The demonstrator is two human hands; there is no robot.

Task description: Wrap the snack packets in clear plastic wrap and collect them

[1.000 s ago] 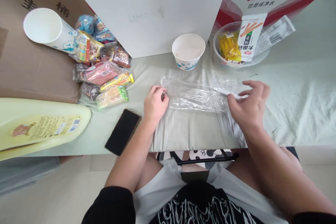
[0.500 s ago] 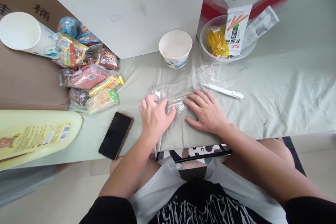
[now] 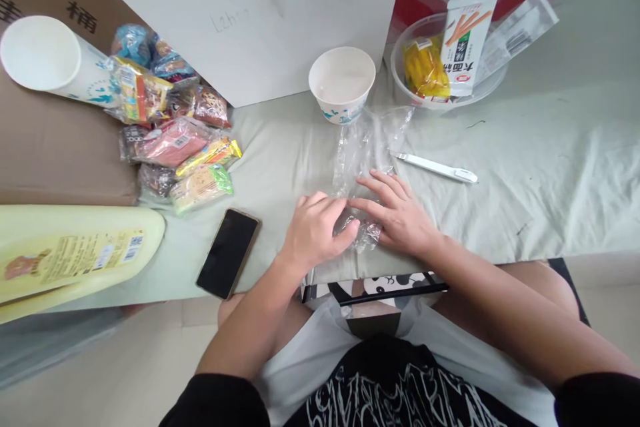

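A crumpled clear plastic bag (image 3: 363, 150) lies on the cloth-covered table, its near end between my two hands. My left hand (image 3: 314, 230) rests at the bag's lower left, fingers bent and thumb apart from them; nothing is visibly pinched. My right hand (image 3: 397, 213) lies over the bag's right side with fingers spread, its index fingertip close to the left hand. To the right of the bag is a white utility knife (image 3: 437, 168). A white paper bowl (image 3: 343, 83) with blue print stands just beyond the bag.
A clear plastic bowl (image 3: 480, 93) holds snack packets at the back right. To the left, several wrapped snacks (image 3: 173, 140) are piled beside a tipped paper cup (image 3: 43, 53). A phone (image 3: 229, 253) lies near the front edge. A white box (image 3: 250, 27) stands behind.
The plastic bag has turned from lying crosswise to pointing away from me. My left hand has moved right and nearer to me, closer to my right hand. The view has shifted slightly.
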